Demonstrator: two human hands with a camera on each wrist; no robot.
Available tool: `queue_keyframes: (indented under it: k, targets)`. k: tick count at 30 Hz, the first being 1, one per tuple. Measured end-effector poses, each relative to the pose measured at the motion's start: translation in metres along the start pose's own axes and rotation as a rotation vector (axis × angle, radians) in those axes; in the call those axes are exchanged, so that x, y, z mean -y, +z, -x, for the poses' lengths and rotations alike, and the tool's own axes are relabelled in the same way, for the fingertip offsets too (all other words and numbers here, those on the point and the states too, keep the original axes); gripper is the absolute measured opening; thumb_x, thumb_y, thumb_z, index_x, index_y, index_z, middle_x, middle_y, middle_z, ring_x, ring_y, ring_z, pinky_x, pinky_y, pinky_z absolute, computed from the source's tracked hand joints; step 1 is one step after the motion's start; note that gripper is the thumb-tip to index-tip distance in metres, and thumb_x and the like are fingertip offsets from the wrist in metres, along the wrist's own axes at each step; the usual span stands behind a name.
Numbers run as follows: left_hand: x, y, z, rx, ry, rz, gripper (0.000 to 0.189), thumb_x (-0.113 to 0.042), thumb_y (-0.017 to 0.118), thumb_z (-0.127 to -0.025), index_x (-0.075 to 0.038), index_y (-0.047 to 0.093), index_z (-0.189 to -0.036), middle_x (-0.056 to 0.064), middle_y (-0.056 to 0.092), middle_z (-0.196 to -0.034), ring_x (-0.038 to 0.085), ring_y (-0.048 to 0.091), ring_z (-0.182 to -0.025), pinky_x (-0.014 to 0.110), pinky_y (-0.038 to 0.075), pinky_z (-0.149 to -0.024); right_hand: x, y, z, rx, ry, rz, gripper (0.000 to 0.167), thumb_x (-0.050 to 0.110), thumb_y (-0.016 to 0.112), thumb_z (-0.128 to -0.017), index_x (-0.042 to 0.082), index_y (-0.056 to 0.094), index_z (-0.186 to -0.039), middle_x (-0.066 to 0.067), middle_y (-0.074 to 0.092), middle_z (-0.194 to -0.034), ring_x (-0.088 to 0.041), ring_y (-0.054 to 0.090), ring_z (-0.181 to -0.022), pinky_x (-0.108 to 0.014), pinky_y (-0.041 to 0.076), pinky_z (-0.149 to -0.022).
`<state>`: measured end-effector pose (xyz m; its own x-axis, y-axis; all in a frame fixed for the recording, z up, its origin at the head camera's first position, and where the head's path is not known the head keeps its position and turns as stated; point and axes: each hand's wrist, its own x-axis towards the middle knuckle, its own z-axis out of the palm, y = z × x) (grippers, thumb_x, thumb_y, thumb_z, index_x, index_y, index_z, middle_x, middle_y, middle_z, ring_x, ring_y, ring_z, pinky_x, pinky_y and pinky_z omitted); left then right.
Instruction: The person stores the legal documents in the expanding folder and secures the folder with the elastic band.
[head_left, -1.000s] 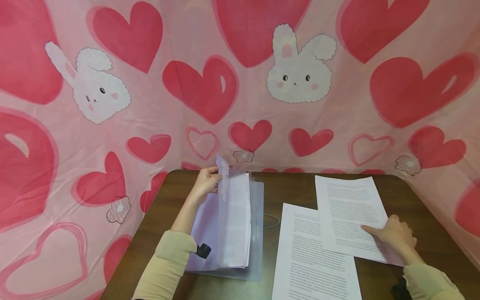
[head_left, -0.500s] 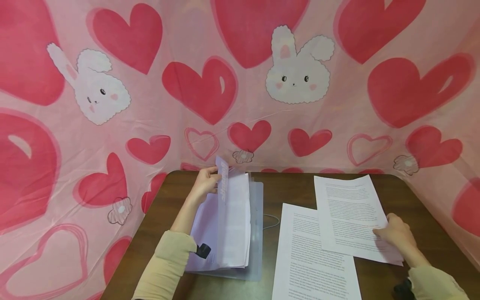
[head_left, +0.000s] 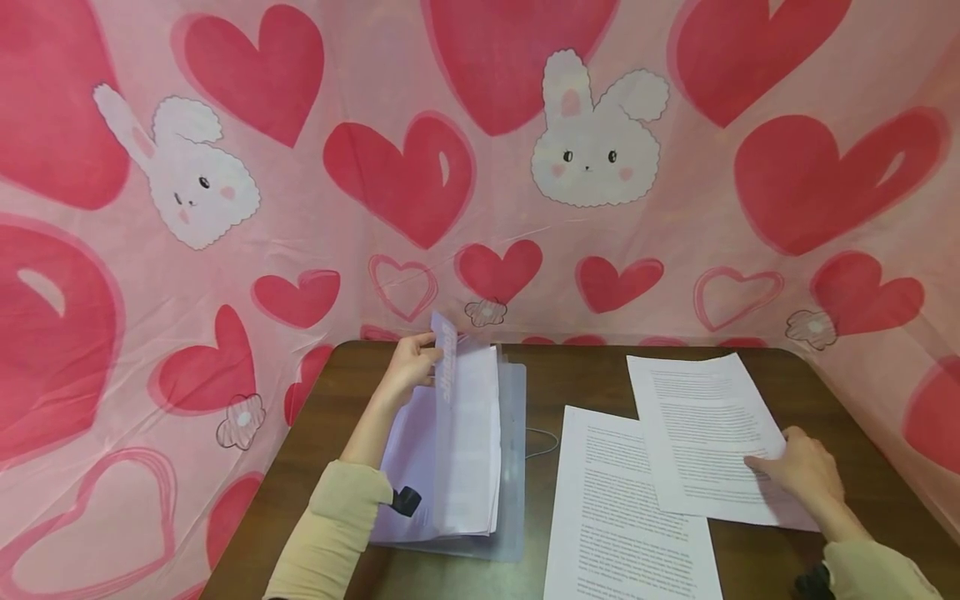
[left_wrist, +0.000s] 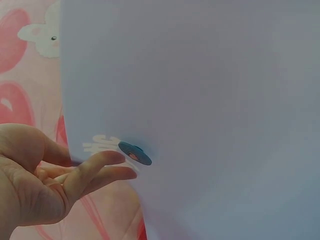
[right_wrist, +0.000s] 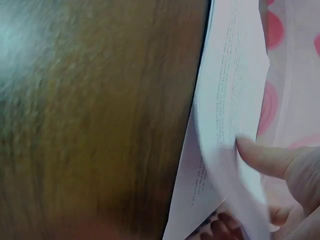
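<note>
The upper sheet (head_left: 701,425) is pinched in the right grip (head_left: 804,473), long axis running forward-left, the flap (head_left: 450,450) held farther left in the left grip (head_left: 412,367).

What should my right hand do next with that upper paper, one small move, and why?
I'd probably lift the upper paper toward the folder: your right hand already grips its edge, it overlaps the lower paper, and your left hand holds the flap up.
</note>
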<state>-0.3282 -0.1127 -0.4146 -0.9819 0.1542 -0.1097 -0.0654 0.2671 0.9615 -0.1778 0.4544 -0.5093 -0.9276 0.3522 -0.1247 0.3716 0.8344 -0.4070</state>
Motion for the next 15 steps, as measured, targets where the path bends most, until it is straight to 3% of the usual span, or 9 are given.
queue_keyframes:
  k: [4, 10, 15]
  targets:
    - [0.001, 0.0, -0.001, -0.003, -0.008, -0.004, 0.06, -0.006, 0.051, -0.111, 0.013, 0.034, -0.166, 0.035, 0.054, -0.158, 0.039, 0.074, -0.122, 0.035, 0.069, -0.083, 0.007, 0.004, -0.001, 0.038, 0.042, 0.026, 0.104, 0.043, 0.094, -0.082, -0.025, 0.035, -0.135, -0.055, 0.048, -0.121, -0.074, 0.05, -0.113, -0.077, 0.047, -0.09]
    - [0.001, 0.0, -0.004, 0.0, -0.008, -0.001, 0.061, -0.006, 0.051, -0.111, 0.013, 0.033, -0.166, 0.036, 0.054, -0.158, 0.044, 0.071, -0.127, 0.037, 0.069, -0.083, 0.014, 0.005, -0.003, 0.091, 0.091, 0.038, 0.102, 0.042, 0.093, -0.083, -0.027, 0.035, -0.13, -0.054, 0.051, -0.124, -0.073, 0.053, -0.116, -0.077, 0.043, -0.095]
    - [0.0, 0.001, -0.004, 0.001, -0.011, 0.001, 0.06, -0.006, 0.052, -0.111, 0.012, 0.034, -0.165, 0.034, 0.054, -0.159, 0.042, 0.071, -0.126, 0.036, 0.069, -0.083, 0.005, 0.005, -0.012, 0.147, 0.126, 0.001, 0.11, 0.05, 0.094, -0.08, -0.028, 0.035, -0.13, -0.053, 0.05, -0.126, -0.074, 0.049, -0.121, -0.081, 0.043, -0.098]
